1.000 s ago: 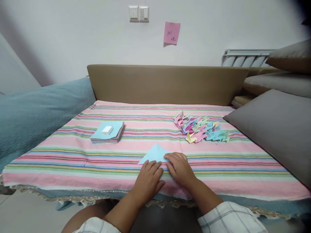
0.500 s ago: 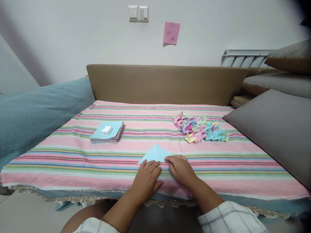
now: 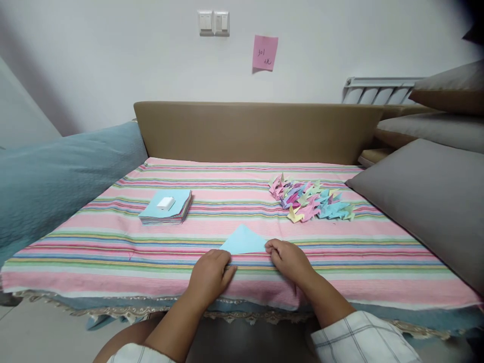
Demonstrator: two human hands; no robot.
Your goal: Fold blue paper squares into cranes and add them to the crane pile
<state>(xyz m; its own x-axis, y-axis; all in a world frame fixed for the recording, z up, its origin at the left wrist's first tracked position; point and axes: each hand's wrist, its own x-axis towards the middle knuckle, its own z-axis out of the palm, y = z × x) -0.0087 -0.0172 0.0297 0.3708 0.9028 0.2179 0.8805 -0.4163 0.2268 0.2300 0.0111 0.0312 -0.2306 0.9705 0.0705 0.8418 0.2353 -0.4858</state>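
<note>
The person's right hand (image 3: 290,259) is closed, with its fingers curled, and it holds the right corner of a blue paper (image 3: 243,241) between the thumb and the fingertips. The left hand (image 3: 209,272) bends its fingers over the left corner of the same paper, while its thumb stands a little apart. Whether this hand grips the corner or only presses on it, one cannot tell. The paper has the shape of a triangle; its tip points away from the person, and its long side lies nearest to them. It is placed between the two hands, on a striped cloth (image 3: 227,196) of pink, white, green and blue.

Both forearms come out of white checked sleeves (image 3: 363,338). Farther away, to the left, there is a thick stack of square papers (image 3: 179,196), with a light blue sheet on the top. On this sheet rests a small white block (image 3: 165,203). To the right, well apart from the stack, many small folded papers (image 3: 310,201) lie close together, in pink, purple, yellow, green and blue.

A blue-covered armrest (image 3: 68,166) borders the cloth at the left, grey cushions (image 3: 427,196) at the right, and a brown backrest (image 3: 257,132) behind. On the wall above are two light switches (image 3: 214,23) and a pink note (image 3: 265,53) with handwriting.
</note>
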